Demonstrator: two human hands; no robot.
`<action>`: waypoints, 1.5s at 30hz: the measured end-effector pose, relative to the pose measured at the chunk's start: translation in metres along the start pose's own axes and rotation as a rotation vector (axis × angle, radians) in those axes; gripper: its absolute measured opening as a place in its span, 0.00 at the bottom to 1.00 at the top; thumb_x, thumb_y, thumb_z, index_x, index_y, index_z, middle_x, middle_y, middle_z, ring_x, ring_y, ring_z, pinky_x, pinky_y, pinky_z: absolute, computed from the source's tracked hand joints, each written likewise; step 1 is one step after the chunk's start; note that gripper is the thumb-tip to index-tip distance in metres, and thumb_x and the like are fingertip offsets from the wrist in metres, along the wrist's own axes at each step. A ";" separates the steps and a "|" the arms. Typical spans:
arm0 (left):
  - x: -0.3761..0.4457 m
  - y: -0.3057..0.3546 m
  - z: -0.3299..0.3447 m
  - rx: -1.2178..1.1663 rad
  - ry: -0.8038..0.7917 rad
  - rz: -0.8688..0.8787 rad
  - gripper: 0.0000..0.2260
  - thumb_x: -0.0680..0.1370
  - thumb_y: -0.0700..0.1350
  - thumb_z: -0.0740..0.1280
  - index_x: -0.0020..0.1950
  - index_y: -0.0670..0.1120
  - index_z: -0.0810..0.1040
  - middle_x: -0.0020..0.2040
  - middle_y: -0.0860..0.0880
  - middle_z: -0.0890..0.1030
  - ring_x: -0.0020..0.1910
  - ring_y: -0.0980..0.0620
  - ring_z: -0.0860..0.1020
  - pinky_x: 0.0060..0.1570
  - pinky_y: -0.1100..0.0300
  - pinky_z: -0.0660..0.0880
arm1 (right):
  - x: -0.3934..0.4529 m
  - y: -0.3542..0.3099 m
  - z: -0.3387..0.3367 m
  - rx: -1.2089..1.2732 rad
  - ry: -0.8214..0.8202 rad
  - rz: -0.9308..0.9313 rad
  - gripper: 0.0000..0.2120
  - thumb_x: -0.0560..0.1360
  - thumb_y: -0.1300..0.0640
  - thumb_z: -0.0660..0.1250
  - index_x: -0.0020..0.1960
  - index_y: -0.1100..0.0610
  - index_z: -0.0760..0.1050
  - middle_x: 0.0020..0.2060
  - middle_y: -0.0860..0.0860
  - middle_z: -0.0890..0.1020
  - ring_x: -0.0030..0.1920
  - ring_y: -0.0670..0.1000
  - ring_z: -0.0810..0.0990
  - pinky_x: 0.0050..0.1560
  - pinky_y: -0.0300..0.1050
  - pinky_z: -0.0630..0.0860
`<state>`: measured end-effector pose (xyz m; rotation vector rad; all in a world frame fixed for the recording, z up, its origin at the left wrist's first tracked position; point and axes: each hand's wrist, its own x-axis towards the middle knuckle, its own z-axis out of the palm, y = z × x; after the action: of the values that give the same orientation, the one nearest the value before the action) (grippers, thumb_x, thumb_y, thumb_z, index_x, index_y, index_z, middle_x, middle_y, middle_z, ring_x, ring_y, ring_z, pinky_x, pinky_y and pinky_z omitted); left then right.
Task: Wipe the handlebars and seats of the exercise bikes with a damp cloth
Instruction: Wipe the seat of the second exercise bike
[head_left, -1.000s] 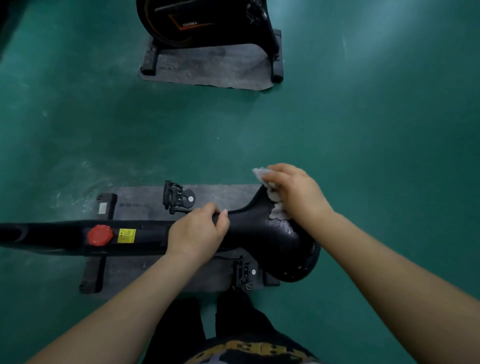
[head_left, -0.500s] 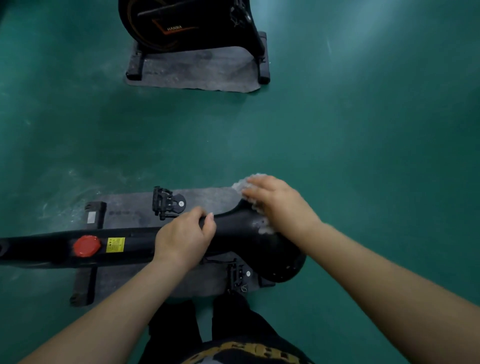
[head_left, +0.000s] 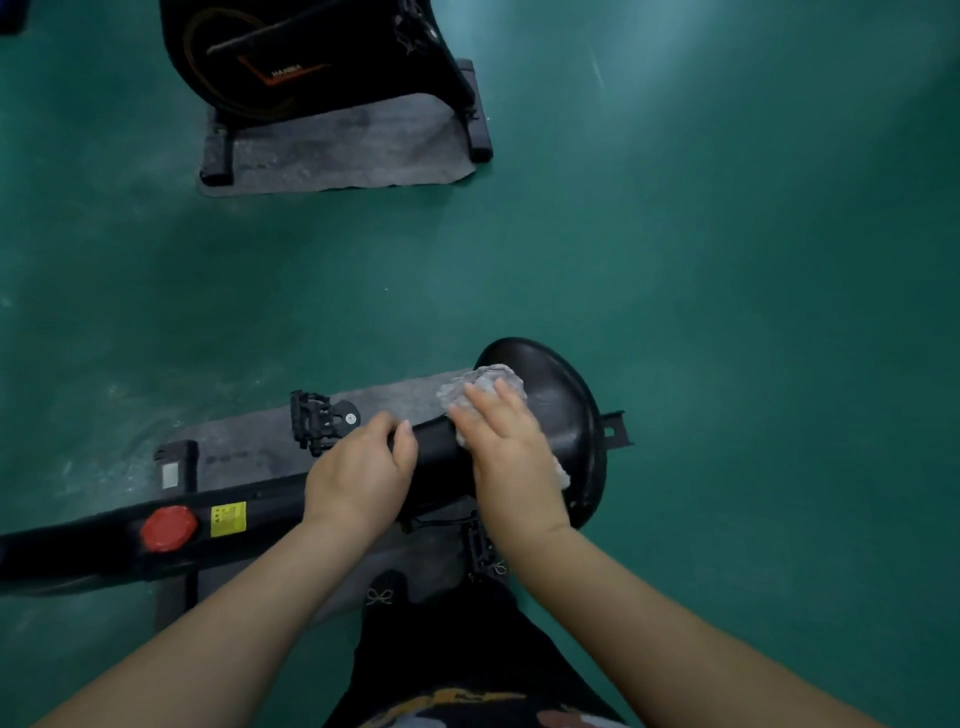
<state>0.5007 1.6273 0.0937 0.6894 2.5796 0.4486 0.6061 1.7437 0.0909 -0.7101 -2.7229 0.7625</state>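
The fingers (head_left: 485, 400) of the right hand (head_left: 506, 447) lie straight and flat on the cloth (head_left: 483, 382), and they press it on the seat (head_left: 561, 410), where the narrow nose meets the wide part. The left hand (head_left: 358, 473) has its fingers curled around the nose of the seat and grips it. The bike (head_left: 104, 545) stands on a mat (head_left: 244, 452) on the green floor (head_left: 727, 312).

The cloth is bunched, so it can slip from under the flat palm and fall to the floor. It can also miss the far edge of the seat. If the left hand loosens, the seat may turn under the pressure.
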 end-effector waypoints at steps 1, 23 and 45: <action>0.000 0.000 0.000 0.006 -0.001 0.007 0.14 0.81 0.55 0.50 0.42 0.50 0.68 0.36 0.49 0.74 0.37 0.43 0.74 0.33 0.54 0.66 | -0.006 -0.001 0.004 -0.017 0.026 -0.033 0.16 0.74 0.63 0.62 0.60 0.60 0.78 0.63 0.58 0.77 0.66 0.64 0.72 0.65 0.59 0.70; 0.001 -0.004 0.001 0.021 0.034 0.112 0.16 0.80 0.53 0.48 0.42 0.46 0.68 0.32 0.48 0.72 0.35 0.41 0.73 0.34 0.53 0.68 | -0.089 0.011 0.022 0.275 0.743 0.580 0.10 0.77 0.63 0.63 0.57 0.58 0.77 0.64 0.55 0.69 0.65 0.54 0.68 0.67 0.38 0.64; 0.002 -0.006 0.006 -0.007 0.085 0.130 0.16 0.80 0.53 0.49 0.39 0.46 0.67 0.31 0.47 0.72 0.34 0.40 0.71 0.33 0.52 0.66 | 0.023 0.053 -0.044 0.392 0.386 0.580 0.08 0.76 0.55 0.67 0.54 0.49 0.81 0.52 0.46 0.79 0.49 0.40 0.75 0.51 0.22 0.67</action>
<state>0.4991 1.6246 0.0855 0.8564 2.6206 0.5382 0.6216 1.8139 0.1014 -1.3939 -1.9470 1.0964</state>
